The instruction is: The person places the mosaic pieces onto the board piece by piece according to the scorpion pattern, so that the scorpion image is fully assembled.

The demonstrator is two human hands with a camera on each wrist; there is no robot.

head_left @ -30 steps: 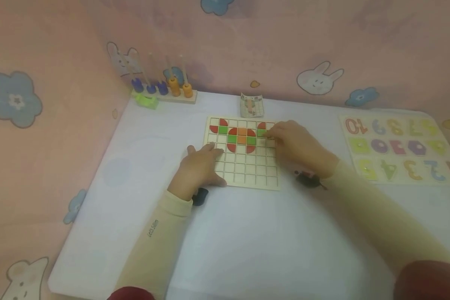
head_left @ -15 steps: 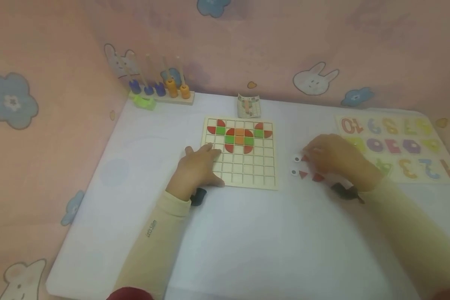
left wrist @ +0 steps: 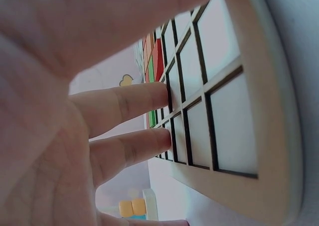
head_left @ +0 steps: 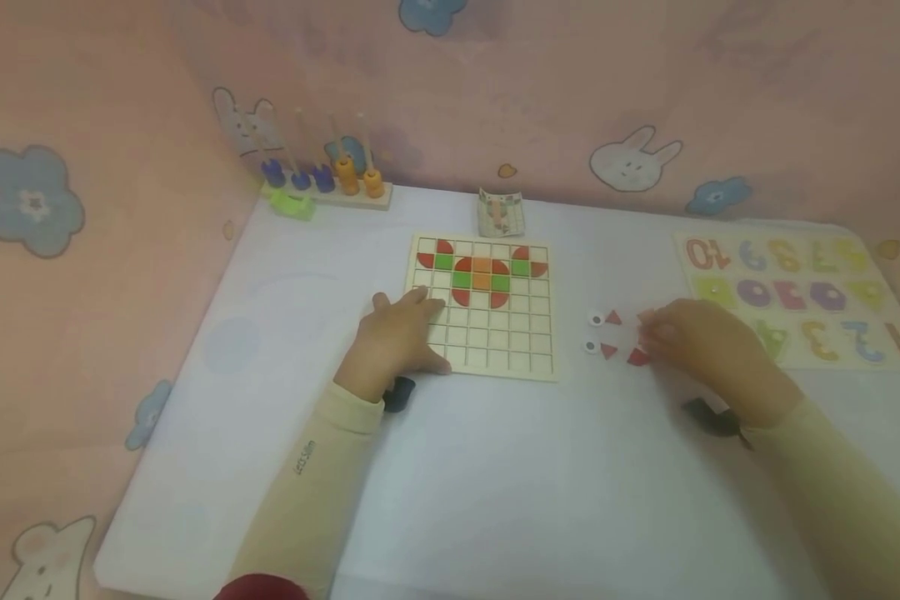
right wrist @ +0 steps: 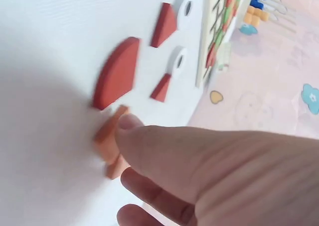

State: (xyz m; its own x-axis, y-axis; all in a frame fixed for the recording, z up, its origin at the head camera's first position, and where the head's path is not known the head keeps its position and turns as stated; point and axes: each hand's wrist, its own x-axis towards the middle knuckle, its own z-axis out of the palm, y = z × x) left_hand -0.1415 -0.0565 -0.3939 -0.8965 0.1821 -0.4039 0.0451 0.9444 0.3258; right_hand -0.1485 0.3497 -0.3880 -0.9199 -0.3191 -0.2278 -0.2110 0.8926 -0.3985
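Note:
A wooden grid board (head_left: 487, 337) lies on the table, with red quarter-circles, green squares and orange squares set in its upper rows. My left hand (head_left: 396, 342) rests on its left edge with fingers spread; the left wrist view has fingertips (left wrist: 162, 94) touching the grid. Right of the board, my right hand (head_left: 701, 342) pinches a small orange block (right wrist: 110, 136) between thumb and fingers, close to the tabletop. A second orange edge shows just below it, partly hidden. Beside that hand lie a red quarter-circle (right wrist: 118, 74), two red triangles (right wrist: 164, 24) and two white eye discs (head_left: 596, 319).
A number puzzle board (head_left: 795, 333) lies at the right. Behind the grid board stands a small curled pattern card (head_left: 500, 213). An abacus-like bead stand (head_left: 337, 193) and a light green object (head_left: 292, 205) are at the back left, near the wall.
My right hand has left the grid board's upper right, where a red quarter-circle now sits, and moved right to the loose pieces, pinching an orange block. My left hand has stayed put.

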